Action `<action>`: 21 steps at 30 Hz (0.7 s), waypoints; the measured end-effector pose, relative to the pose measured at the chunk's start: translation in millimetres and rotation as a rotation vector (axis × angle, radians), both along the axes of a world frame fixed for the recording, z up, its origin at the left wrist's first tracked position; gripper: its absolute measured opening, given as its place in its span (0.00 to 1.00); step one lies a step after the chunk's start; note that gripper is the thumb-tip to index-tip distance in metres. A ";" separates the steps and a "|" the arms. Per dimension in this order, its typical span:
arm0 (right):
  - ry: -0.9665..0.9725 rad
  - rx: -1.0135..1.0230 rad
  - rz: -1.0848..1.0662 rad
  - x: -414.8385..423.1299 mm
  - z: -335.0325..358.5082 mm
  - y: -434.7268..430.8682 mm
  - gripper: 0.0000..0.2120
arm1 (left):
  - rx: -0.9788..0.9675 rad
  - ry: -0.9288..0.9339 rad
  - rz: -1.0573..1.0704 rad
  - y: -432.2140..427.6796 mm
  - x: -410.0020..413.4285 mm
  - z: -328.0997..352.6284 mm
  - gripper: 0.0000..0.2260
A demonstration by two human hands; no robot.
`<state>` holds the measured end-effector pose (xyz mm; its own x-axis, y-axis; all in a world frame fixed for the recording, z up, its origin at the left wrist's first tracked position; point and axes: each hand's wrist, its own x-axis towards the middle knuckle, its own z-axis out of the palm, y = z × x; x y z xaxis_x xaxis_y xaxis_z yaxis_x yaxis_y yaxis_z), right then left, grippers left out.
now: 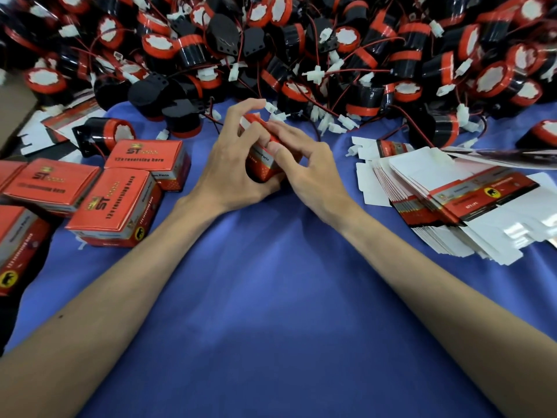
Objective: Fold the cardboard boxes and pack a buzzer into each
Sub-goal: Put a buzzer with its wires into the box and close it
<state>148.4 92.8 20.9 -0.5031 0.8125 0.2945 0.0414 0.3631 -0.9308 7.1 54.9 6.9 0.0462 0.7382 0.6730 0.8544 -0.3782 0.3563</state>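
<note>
Box: small carton [259,164] of red card, with a silver-grey side panel carrying dark lettering and a white patch near its far end; fingers hide most of it.
Box position: in both hands, mid-frame, low over the blue cloth [271,297]; whether it touches the cloth cannot be told.
Box axis: the long side runs away from the person, far end tipped up toward the buzzers, grey panel facing up and toward the person.
Left hand: the left hand [226,167] wraps the box from its left, fingers curled over the far end and thumb closed under the near corner.
Right hand: the right hand [307,173] comes in from the box's right, forefinger lying along the red top edge and thumb pressed to the grey panel, pinching it; the other fingers are curled loosely.
Buzzers: black-and-red buzzers [301,40] with red wires and white plugs are heaped just beyond the box.
Loose buzzer: one [105,134] lies on its side, left of the box.
Packed boxes: closed red cartons [111,200] sit left of the box, touching one another.
Flat boxes: an unfolded stack [452,191] lies right of the box, white insides up.
</note>
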 end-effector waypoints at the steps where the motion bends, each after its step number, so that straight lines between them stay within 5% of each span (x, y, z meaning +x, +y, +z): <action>1: -0.004 0.026 -0.016 -0.9 -0.7 -1.6 0.16 | 0.012 -0.004 -0.008 1.0 -0.4 -0.4 0.19; 9: 0.005 -0.017 -0.037 -3.6 3.1 -0.6 0.16 | 0.014 -0.132 -0.063 2.1 -1.5 0.9 0.12; 13: -0.103 -0.136 0.017 -3.9 14.4 9.9 0.24 | 0.029 -0.197 -0.058 0.4 -0.7 2.4 0.19; 18: -0.247 -0.013 -0.003 1.2 20.4 12.8 0.32 | 0.076 -0.118 -0.089 -0.6 -0.8 0.2 0.21; 21: -0.303 0.100 -0.003 2.8 26.3 10.7 0.27 | 0.108 -0.093 -0.091 -1.1 -0.5 0.3 0.20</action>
<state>151.2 103.5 47.2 -0.5776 0.7888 0.2099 0.3129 0.4515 -0.8356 6.5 53.8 7.2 0.0433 0.6571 0.7526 0.7804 -0.4926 0.3851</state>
